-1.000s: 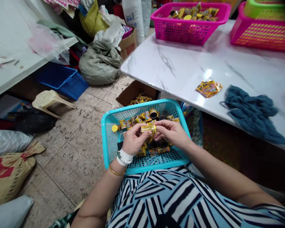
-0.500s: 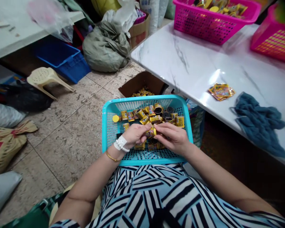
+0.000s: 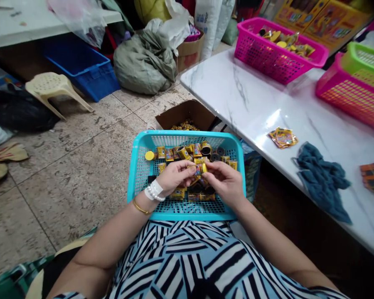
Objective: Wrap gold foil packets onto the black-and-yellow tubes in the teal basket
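Note:
Between my two hands is a small yellow container (image 3: 199, 169) with a printed wrapper and a yellow lid at its right end. My left hand (image 3: 174, 177) pinches its body from the left, wearing beads and a white band at the wrist. At the lid end, the fingers of my right hand (image 3: 226, 180) are closed on its edge. Both hands are above a turquoise basket (image 3: 187, 216) on my lap. Inside it lie several similar yellow containers (image 3: 170, 154), some dark round pieces (image 3: 220, 151) and a yellow-lidded one (image 3: 150, 155). My hands hide part of the basket's contents.
At right, a marble-patterned table (image 3: 218, 79) holds pink baskets (image 3: 268, 62), a stack of printed packets (image 3: 283, 137) and a blue cloth (image 3: 321, 178). A cardboard box (image 3: 202, 114) of yellow pieces stands beyond my basket. A beige stool (image 3: 54, 85) and blue crate (image 3: 87, 77) are leftward.
The camera view has shifted, bringing more of the table's right side into sight. My hands keep the container between them; it has tilted slightly and its yellow lid shows more clearly.

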`<move>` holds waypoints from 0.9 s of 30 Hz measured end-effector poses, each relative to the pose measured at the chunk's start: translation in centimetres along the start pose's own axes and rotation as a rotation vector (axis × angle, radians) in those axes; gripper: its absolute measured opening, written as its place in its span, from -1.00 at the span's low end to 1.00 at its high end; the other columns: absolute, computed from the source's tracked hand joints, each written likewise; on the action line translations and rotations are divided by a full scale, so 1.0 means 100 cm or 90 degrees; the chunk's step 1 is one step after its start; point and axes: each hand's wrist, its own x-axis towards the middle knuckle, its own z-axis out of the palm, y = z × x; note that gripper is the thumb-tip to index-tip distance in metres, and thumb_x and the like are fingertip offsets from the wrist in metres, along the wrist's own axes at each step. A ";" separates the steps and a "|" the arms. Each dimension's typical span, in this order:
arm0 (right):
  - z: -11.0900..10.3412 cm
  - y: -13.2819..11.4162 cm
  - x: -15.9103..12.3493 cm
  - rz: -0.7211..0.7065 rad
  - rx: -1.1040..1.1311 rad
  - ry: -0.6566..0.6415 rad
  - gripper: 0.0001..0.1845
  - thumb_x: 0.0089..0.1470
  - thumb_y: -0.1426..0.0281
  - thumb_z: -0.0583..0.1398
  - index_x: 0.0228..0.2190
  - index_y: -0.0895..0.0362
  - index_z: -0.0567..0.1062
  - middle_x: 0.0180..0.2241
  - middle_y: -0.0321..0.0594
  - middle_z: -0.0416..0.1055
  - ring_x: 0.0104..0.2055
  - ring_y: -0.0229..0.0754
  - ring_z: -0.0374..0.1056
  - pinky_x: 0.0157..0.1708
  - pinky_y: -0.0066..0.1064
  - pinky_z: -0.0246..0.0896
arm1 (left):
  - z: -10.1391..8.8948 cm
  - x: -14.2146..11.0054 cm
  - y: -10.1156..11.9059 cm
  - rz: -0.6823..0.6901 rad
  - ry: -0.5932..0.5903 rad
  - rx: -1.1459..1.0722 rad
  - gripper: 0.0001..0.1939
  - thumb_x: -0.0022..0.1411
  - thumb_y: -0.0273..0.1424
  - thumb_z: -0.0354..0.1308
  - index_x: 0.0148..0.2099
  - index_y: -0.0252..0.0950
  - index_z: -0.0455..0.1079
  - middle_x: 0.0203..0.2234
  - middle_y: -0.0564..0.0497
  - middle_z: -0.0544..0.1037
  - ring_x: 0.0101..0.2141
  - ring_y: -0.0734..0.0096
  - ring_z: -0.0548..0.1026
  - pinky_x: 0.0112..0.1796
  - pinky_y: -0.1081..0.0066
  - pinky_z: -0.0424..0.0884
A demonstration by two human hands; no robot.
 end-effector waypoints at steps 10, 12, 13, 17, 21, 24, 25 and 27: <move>-0.016 -0.003 0.009 0.080 0.054 -0.188 -0.62 0.12 0.30 0.28 0.00 0.04 0.55 -0.10 -0.14 0.57 -0.17 -0.12 0.52 -0.13 -0.26 0.46 | 0.002 -0.003 0.000 0.061 -0.064 0.175 -0.54 0.19 0.02 0.17 -0.37 -0.33 0.34 -0.55 0.05 0.44 -0.51 0.48 0.43 -0.46 0.47 0.31; -0.014 -0.006 0.011 0.123 0.063 -0.166 -0.63 0.11 0.24 0.29 -0.04 0.06 0.57 -0.15 -0.14 0.57 -0.30 -0.17 0.50 -0.27 -0.32 0.47 | 0.001 -0.003 -0.002 0.081 -0.023 0.211 -0.58 0.17 -0.03 0.21 -0.30 -0.33 0.36 -0.49 0.01 0.51 -0.43 0.41 0.49 -0.40 0.43 0.37; -0.012 -0.007 0.012 0.134 0.061 -0.146 -0.65 0.09 0.22 0.31 -0.09 0.07 0.59 -0.20 -0.14 0.58 -0.36 -0.20 0.48 -0.33 -0.34 0.46 | 0.001 -0.002 -0.003 0.087 -0.007 0.218 -0.60 0.15 -0.06 0.25 -0.27 -0.33 0.36 -0.47 0.01 0.52 -0.41 0.40 0.50 -0.38 0.42 0.39; -0.006 -0.005 0.012 0.109 0.067 -0.107 -0.70 0.02 0.25 0.37 -0.17 0.06 0.62 -0.26 -0.16 0.58 -0.30 -0.16 0.50 -0.27 -0.31 0.48 | -0.001 -0.001 -0.004 0.067 0.021 0.153 -0.60 0.11 -0.11 0.30 -0.22 -0.33 0.36 -0.43 0.01 0.54 -0.45 0.41 0.52 -0.40 0.41 0.41; -0.003 0.001 0.010 0.009 0.041 -0.084 -0.71 -0.01 0.36 0.39 -0.17 0.01 0.63 -0.20 -0.18 0.57 -0.19 -0.15 0.50 -0.17 -0.30 0.48 | 0.001 -0.001 -0.004 0.071 0.057 0.107 -0.62 0.10 -0.17 0.32 -0.17 -0.34 0.38 -0.46 0.03 0.54 -0.48 0.44 0.51 -0.41 0.43 0.41; -0.001 0.002 0.009 0.057 0.080 -0.057 -0.71 -0.07 0.35 0.43 -0.23 0.03 0.64 -0.29 -0.22 0.59 -0.28 -0.20 0.51 -0.25 -0.34 0.49 | 0.005 -0.004 -0.007 0.171 0.115 0.248 -0.71 0.20 -0.20 0.24 -0.17 -0.32 0.42 -0.47 0.05 0.53 -0.48 0.46 0.47 -0.43 0.45 0.37; 0.000 0.001 0.009 0.090 0.103 -0.056 -0.70 -0.10 0.33 0.44 -0.25 0.05 0.64 -0.32 -0.23 0.59 -0.31 -0.20 0.51 -0.27 -0.34 0.49 | 0.007 -0.006 -0.008 0.211 0.134 0.315 -0.74 0.24 -0.21 0.21 -0.17 -0.32 0.44 -0.45 0.04 0.54 -0.47 0.46 0.47 -0.41 0.45 0.37; 0.001 -0.001 0.010 0.146 0.142 -0.065 -0.68 -0.15 0.29 0.46 -0.28 0.08 0.63 -0.36 -0.24 0.60 -0.35 -0.20 0.52 -0.29 -0.34 0.50 | 0.009 -0.009 -0.010 0.293 0.165 0.425 -0.78 0.28 -0.25 0.17 -0.17 -0.31 0.47 -0.39 0.01 0.57 -0.41 0.43 0.49 -0.35 0.43 0.38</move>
